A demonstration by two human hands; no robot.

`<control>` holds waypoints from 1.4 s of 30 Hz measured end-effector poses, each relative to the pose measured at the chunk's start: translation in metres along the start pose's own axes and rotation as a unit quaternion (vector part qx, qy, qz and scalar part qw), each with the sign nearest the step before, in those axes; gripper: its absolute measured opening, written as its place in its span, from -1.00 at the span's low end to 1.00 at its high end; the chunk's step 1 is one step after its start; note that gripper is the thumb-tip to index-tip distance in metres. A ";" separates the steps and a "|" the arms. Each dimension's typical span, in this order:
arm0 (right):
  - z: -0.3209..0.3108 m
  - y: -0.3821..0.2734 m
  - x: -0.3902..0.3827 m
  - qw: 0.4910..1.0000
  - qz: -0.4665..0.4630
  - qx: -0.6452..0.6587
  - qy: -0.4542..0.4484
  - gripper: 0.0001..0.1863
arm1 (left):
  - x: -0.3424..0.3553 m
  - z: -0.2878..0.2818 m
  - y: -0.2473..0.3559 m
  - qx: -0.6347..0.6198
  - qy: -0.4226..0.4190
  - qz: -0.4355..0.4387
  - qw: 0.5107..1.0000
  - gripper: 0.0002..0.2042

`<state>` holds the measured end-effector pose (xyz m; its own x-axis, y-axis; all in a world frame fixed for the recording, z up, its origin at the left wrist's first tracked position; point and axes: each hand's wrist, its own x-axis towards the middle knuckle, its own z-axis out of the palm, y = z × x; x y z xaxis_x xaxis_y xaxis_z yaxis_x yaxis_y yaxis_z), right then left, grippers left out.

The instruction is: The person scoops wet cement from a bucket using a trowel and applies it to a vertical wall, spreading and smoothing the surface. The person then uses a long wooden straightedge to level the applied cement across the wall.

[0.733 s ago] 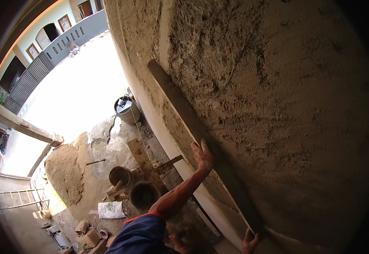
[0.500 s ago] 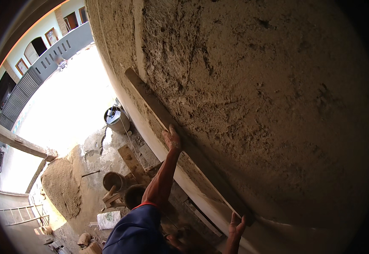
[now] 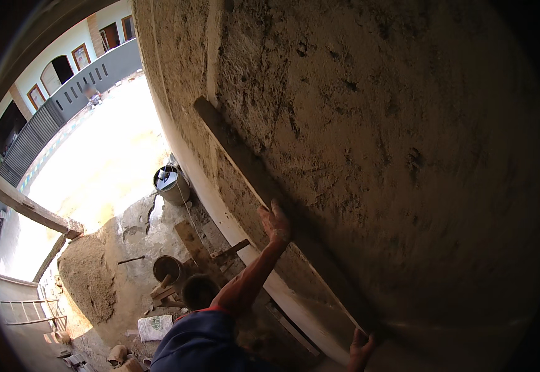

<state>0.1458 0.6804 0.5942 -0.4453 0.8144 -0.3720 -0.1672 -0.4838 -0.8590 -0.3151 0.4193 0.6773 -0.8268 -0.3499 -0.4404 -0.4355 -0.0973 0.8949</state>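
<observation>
A long straight wooden board (image 3: 243, 162) lies slantwise against the rough plastered wall (image 3: 356, 124). Around its lower edge, near the middle, my left hand (image 3: 274, 224) is closed, the arm reaching up from a blue sleeve. At the board's bottom end my right hand (image 3: 361, 348) grips the edge; part of it is cut off by shadow and the picture's lower rim. Dark pits and ridges mark the plaster above the board, while a paler strip of wall runs below it.
Below the wall stand a bucket (image 3: 172, 185) with things inside, another bucket (image 3: 168, 268) and a dark round tub (image 3: 199, 290). Planks (image 3: 194, 242) lie beside them. Further left are a sand heap (image 3: 90, 273), a white sack (image 3: 155, 327) and a ladder (image 3: 28, 312). A person (image 3: 93, 97) is far off.
The board and both hands have shifted right in view, the hands also lower. Pits in the plaster now appear nearer the board. The view itself has moved a little.
</observation>
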 end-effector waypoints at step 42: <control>0.068 -0.157 -0.097 0.987 -0.055 0.104 0.112 -0.58 | -0.124 -0.005 0.078 0.068 -0.031 0.079 0.994 -0.54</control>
<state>0.1557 0.6557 0.7893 -0.2130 0.9047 -0.3690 -0.3912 -0.4250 -0.8163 -0.2451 0.4506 0.8025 -0.9074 -0.2916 -0.3028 -0.3393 0.0828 0.9370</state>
